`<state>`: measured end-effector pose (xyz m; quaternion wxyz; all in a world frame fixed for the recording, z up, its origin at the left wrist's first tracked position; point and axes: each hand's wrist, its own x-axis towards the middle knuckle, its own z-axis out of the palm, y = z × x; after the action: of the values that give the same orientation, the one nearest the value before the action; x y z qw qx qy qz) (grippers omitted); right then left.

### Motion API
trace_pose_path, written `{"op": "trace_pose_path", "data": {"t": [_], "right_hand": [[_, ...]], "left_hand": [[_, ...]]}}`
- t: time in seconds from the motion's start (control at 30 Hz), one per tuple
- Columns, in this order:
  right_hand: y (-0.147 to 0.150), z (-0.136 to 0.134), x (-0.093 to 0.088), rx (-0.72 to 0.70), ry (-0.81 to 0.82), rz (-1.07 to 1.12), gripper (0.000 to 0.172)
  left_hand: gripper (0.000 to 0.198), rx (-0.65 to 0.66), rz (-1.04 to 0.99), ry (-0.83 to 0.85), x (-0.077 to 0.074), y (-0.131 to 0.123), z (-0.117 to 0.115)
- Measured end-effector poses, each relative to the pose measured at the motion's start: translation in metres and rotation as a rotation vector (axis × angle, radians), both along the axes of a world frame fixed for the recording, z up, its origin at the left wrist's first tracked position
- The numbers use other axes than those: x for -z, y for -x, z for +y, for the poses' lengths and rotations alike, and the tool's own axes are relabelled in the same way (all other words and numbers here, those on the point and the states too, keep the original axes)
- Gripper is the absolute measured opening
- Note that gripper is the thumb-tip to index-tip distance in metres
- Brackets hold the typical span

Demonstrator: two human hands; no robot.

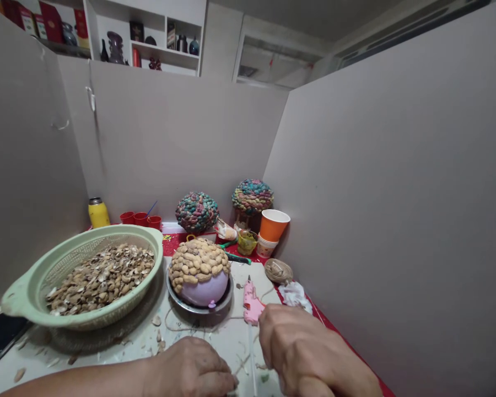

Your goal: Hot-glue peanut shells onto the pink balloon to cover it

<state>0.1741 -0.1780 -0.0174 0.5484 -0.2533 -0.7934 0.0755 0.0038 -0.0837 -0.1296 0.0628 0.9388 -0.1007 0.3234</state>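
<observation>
My right hand (310,353) is closed at the lower right, around the grip of a pink hot glue gun (252,306). The gun's nozzle points away from me, and a pale glue stick (252,361) trails from its rear. At the bottom middle my left hand (190,366) is curled low over the board, fingertips pinched together. What they hold, if anything, is hidden. Ahead of both hands, a lilac balloon (206,289) rests in a metal bowl (177,302). Rows of peanut shells (198,259) cover its upper part, while the lower front shows bare balloon and its knot.
A green colander (33,284) of loose shell pieces stands left. Behind are two coloured shell-covered domes (197,212), red cups (140,219), a yellow bottle (98,214) and an orange paper cup (275,225). Twine (278,271) lies right, near grey partitions (380,193).
</observation>
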Motion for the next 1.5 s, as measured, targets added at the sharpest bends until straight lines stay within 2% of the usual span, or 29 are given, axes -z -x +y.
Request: {"op": "trace_pose_path", "data": {"t": [0.1,0.2,0.4,0.6,0.73,0.87,1.1,1.23,1.4,1.5], "right_hand": [[0.007,-0.002,-0.001,0.009,0.022,-0.069,0.038],[0.007,0.008,0.004,0.046,0.027,-0.075,0.029],[-0.021,0.035,0.021,0.180,0.113,0.011,0.014],[-0.048,0.055,0.060,0.368,0.072,0.128,0.023],[-0.049,0.062,0.082,0.353,0.171,0.193,0.028],[-0.050,0.065,0.094,0.318,0.303,0.262,0.034],[-0.053,0.072,0.098,0.409,0.347,0.344,0.037],[-0.057,0.080,0.100,0.447,0.307,0.311,0.026],[-0.064,0.081,0.096,0.493,0.271,0.221,0.042],[-0.066,0.080,0.092,0.521,0.260,0.182,0.042]], "left_hand": [[0.015,-0.027,-0.039,-0.022,0.003,-0.001,0.000],[0.016,-0.041,-0.091,-0.022,0.009,-0.002,0.003],[0.018,-0.031,-0.141,-0.015,0.018,-0.005,0.010],[0.020,-0.035,-0.154,-0.011,0.017,-0.009,0.013],[0.022,-0.012,-0.111,0.023,0.015,-0.011,0.015],[0.018,-0.002,-0.104,0.044,0.011,-0.010,0.017],[0.022,0.018,-0.139,0.049,0.008,-0.007,0.015],[0.027,-0.007,-0.137,0.014,0.010,-0.004,0.014],[0.024,-0.050,-0.105,0.020,0.008,-0.002,0.013],[0.027,-0.098,-0.081,0.009,0.005,-0.003,0.013]]}}
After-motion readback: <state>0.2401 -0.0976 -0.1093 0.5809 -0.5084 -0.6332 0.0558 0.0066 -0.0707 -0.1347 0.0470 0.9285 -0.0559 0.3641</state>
